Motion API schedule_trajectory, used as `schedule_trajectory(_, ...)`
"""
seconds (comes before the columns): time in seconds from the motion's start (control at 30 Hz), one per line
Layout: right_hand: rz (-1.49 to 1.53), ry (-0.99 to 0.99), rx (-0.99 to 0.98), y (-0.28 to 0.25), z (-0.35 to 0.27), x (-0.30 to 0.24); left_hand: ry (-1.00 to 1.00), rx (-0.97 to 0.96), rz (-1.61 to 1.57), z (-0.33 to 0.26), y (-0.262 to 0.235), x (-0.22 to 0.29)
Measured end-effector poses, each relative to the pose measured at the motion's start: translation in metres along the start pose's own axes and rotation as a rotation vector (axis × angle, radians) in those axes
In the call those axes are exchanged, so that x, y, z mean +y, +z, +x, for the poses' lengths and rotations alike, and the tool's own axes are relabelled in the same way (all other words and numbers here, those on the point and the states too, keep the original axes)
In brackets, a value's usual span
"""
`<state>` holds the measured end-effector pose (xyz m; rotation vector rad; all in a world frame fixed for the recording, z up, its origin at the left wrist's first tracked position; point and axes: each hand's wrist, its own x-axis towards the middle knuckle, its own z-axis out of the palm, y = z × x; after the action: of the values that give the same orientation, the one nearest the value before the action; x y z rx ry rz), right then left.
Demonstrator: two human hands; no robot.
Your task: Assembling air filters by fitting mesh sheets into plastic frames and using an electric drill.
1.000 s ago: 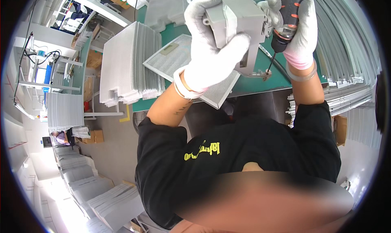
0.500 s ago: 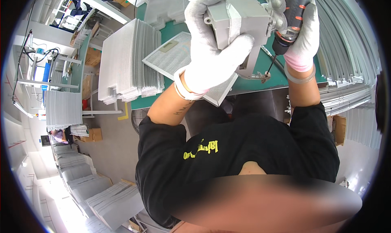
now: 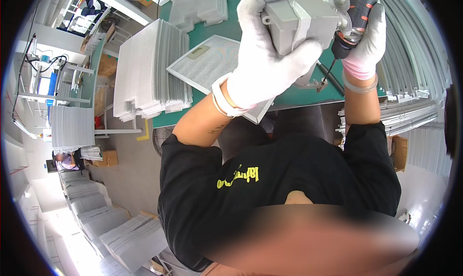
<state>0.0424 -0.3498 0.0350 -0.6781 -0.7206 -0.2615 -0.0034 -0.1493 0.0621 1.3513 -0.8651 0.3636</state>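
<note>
My left hand, in a white glove, grips a grey box-shaped housing with a pale strip wrapped across it. The fingers curl over its far left edge and the thumb lies along its near side. In my right hand, also gloved, is a black and orange power screwdriver, held pointing down. Its thin bit reaches toward a small metal tab low on the housing; whether the tip sits in a screw I cannot tell. My left hand and the housing hide the table behind them.
On the green table, a framed mesh panel lies left of my left hand. Beside it stands a tall stack of mesh panels, with more sheets behind. Long pale strips are piled along the right.
Both hands have shifted slightly to the right with the housing and the power screwdriver. The housing has tilted a little, and its metal tab has moved right with the bit.
</note>
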Motion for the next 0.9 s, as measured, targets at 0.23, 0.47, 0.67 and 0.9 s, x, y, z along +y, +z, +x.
schedule_trajectory(0.23, 0.091, 0.110, 0.201, 0.047, -0.003, -0.001, -0.012, 0.018, -0.060, -0.005, 0.005, 0.004)
schedule_trajectory(0.47, 0.130, 0.032, -0.128, 0.007, -0.005, 0.006, -0.002, 0.090, -0.184, -0.010, -0.002, 0.000)
schedule_trajectory(0.67, -0.146, -0.040, 0.382, 0.006, -0.038, 0.020, -0.171, 0.136, -0.110, 0.005, -0.009, 0.011)
schedule_trajectory(0.9, 0.105, 0.136, 0.309, 0.051, -0.009, 0.013, -0.033, 0.050, 0.045, -0.021, -0.019, -0.022)
